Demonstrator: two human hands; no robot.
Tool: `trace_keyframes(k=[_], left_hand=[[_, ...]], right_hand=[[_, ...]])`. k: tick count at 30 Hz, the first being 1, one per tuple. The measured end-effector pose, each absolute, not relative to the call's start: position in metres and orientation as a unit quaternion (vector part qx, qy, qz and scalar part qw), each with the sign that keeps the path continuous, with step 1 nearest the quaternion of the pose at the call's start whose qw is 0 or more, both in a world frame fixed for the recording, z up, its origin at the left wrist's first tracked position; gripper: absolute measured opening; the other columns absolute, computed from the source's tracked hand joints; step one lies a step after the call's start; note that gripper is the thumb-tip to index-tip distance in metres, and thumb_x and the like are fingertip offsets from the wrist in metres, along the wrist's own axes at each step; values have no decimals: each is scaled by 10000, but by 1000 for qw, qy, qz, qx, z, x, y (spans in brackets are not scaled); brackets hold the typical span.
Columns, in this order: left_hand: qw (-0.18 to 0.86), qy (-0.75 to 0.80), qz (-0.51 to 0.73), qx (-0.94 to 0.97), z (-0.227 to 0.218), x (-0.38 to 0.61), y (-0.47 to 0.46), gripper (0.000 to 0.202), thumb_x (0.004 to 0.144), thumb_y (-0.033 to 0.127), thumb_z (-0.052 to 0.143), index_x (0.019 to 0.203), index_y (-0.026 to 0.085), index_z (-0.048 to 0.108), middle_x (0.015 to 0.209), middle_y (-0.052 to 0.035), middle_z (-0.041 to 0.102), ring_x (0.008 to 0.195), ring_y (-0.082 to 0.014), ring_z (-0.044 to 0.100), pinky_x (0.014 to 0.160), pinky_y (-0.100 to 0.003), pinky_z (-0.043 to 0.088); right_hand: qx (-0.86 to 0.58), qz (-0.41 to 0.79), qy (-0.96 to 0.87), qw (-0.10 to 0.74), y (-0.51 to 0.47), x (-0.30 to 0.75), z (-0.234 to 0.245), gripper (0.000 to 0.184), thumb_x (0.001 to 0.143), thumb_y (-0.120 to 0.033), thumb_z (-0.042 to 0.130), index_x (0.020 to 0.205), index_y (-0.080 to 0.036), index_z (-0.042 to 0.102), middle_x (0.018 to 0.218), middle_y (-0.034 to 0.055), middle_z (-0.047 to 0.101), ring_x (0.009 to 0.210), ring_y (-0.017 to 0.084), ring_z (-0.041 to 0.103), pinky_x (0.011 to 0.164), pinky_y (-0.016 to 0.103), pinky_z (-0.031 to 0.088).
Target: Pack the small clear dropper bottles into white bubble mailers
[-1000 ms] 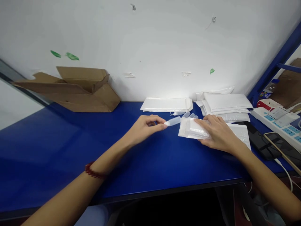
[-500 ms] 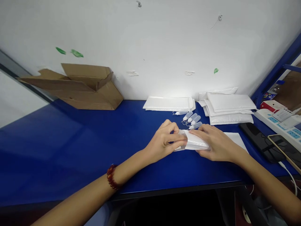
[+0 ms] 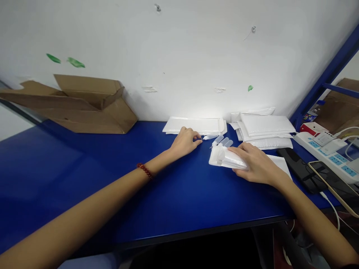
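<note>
My left hand (image 3: 183, 142), with a red bead bracelet on the wrist, is at the front edge of a flat stack of white padded envelopes (image 3: 193, 124). Its thumb and fingertip pinch the thin tip of a small clear needle-tip bottle (image 3: 209, 137). In my right hand (image 3: 254, 164) is a white padded envelope (image 3: 232, 160), gripped at its right end with the mouth facing left; its contents are hidden. Several more needle-tip bottles (image 3: 224, 141) lie just behind this envelope, partly covered by it.
A pile of filled white envelopes (image 3: 266, 125) stands at the back right. Beside it are two phones (image 3: 301, 168) and a power strip (image 3: 332, 153). A flat white sheet (image 3: 280, 164) lies under my right wrist. An open cardboard box (image 3: 95, 116) is at the back left.
My left hand has left the envelope's mouth and moved back and left to a needle-tip bottle. My right hand still holds the envelope. The camera view has shifted slightly.
</note>
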State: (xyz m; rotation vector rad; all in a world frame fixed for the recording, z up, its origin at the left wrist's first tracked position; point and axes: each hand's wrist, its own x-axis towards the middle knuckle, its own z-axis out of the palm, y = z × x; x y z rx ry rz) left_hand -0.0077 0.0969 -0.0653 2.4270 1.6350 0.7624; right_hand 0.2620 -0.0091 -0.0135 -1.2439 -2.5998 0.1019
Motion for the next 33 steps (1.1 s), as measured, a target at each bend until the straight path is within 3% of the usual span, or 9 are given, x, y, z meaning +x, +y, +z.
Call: trace_keyframes(k=[4, 7, 11, 17, 22, 24, 27, 29, 33], left_hand=[[66, 527, 255, 808, -69, -6, 95, 163, 812, 208, 563, 715, 183, 692, 768, -97, 642, 884, -286, 502, 780, -400, 416], [69, 519, 258, 812, -69, -8, 91, 141, 819, 253, 569, 845, 172, 682, 818, -88, 632, 895, -274, 519, 786, -387, 424], [80, 505, 258, 820, -68, -5, 95, 271, 820, 324, 584, 1023, 168, 674, 860, -79, 638, 911, -268, 538, 816, -387, 432], [102, 485, 264, 827, -65, 3, 99, 131, 781, 219, 573, 711, 190, 680, 762, -57, 659, 797, -225, 578, 805, -354, 437], [110, 510, 301, 798, -51, -7, 74, 182, 810, 264, 547, 740, 166, 684, 769, -73, 680, 756, -209, 579, 720, -333, 447], [151, 515, 333, 775, -39, -12, 59, 244, 846, 330, 528, 795, 155, 690, 797, -71, 701, 721, -183, 586, 683, -310, 452], [298, 479, 359, 744, -21, -15, 38, 279, 814, 403, 595, 808, 145, 702, 796, -61, 717, 702, -163, 604, 656, -282, 458], [373, 445, 333, 743, -14, -12, 28, 254, 776, 384, 640, 778, 142, 714, 774, -59, 720, 701, -163, 617, 653, -276, 463], [421, 425, 298, 744, -16, 4, 18, 219, 757, 340, 659, 762, 134, 732, 731, -53, 720, 673, -157, 622, 636, -266, 469]], right_hand=[[-431, 36, -894, 120, -11, 262, -12, 598, 792, -252, 607, 1370, -168, 476, 1086, 120, 552, 940, 260, 560, 846, 418, 480], [-432, 31, -894, 118, -10, 264, -12, 585, 787, -247, 606, 1354, -165, 486, 1084, 122, 554, 944, 267, 562, 852, 430, 478], [-439, 34, -891, 108, -9, 267, -13, 576, 791, -251, 603, 1351, -179, 486, 1070, 113, 552, 917, 260, 564, 836, 424, 481], [-460, 54, -885, 49, -10, 274, -8, 610, 800, -257, 610, 1384, -177, 451, 1063, 108, 536, 933, 261, 565, 861, 411, 468], [-477, 62, -875, 45, -10, 279, -3, 605, 806, -257, 609, 1386, -225, 439, 1056, 95, 537, 922, 259, 582, 837, 391, 471], [-483, 64, -872, 38, -10, 280, -3, 606, 803, -255, 612, 1383, -216, 441, 1055, 98, 539, 931, 262, 585, 842, 391, 468], [-487, 71, -870, 29, -11, 281, -3, 609, 800, -251, 612, 1383, -206, 442, 1048, 98, 547, 937, 264, 583, 847, 389, 464], [-486, 81, -870, 25, -11, 281, -3, 617, 803, -245, 604, 1395, -214, 431, 1048, 96, 547, 930, 262, 580, 844, 387, 462], [-473, 116, -873, 16, -12, 276, -1, 641, 808, -252, 594, 1421, -228, 406, 1048, 90, 533, 918, 249, 567, 844, 379, 454]])
